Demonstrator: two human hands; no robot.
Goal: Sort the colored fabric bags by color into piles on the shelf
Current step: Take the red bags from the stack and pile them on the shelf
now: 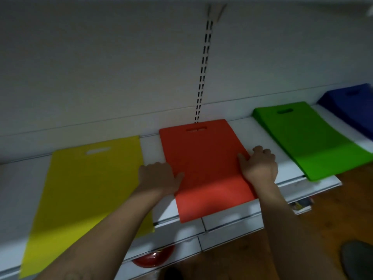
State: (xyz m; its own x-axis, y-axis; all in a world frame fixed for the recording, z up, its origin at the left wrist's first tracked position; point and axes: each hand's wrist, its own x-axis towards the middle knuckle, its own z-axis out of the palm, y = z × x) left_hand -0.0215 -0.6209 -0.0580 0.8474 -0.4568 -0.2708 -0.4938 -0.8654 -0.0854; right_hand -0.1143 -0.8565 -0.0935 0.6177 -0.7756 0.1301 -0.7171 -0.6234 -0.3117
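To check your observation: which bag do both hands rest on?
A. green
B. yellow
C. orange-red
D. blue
C: the left hand and right hand lie at the two sides of the orange-red bag, between the yellow and green piles.

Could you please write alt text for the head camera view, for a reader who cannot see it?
A person's left hand and right hand rest on the side edges of an orange bag lying flat on a white shelf. A yellow bag lies to its left; green bags and blue bags lie to its right.
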